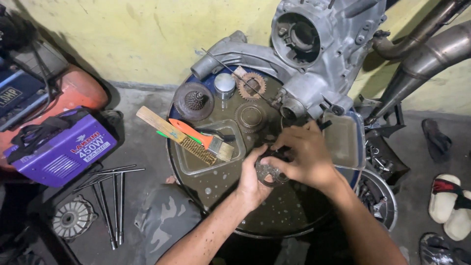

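Both hands busy mid-frame over an oily drum top point(221, 196). Left hand point(252, 179) cupped under a round toothed metal part point(269, 172), fingers curled around its lower edge. Right hand point(304, 154) clamped over the top, fingertips pinching the rim. Part hanging just above the drum, right of the clear tray point(184, 164) with the wire brush point(179, 136) and paintbrush point(206, 138). Engine case point(314, 54) looming at upper right, rusty gear point(252, 85) and piston point(224, 86) near it. Looks slippery as anything: greasy fingers plus wet metal, easy to fumble and drop onto the drum, or nick a finger on those teeth.
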